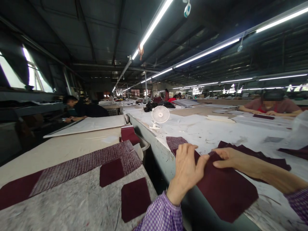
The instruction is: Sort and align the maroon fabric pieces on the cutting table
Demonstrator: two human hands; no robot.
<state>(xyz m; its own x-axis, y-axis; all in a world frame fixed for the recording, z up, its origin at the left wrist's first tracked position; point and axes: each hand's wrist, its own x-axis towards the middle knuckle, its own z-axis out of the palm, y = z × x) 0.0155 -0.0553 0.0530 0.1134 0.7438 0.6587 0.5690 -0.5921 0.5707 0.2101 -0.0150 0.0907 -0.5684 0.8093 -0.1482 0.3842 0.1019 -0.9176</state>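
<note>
A maroon fabric piece with clipped corners (227, 195) hangs partly over the table's near edge. My left hand (189, 168) is on its left part, fingers curled over the cloth and thumb toward the middle. With thumb and fingers, my right hand (227, 157) pinches the piece's top edge, close to my left thumb. Beyond the left fingers lies a mottled maroon-and-white fabric part (176, 142); whether it joins the held piece is hidden. Behind my right hand and forearm rests a stack of dark maroon pieces (260, 157) with a jagged edge.
A lower table at left (79, 205) carries a mottled strip (81, 165) and maroon squares (136, 199). A gap (154, 170) separates it from the white-covered table (192, 128), where a small white fan (160, 115) stands. Co-workers sit at left (91, 109) and right (269, 104).
</note>
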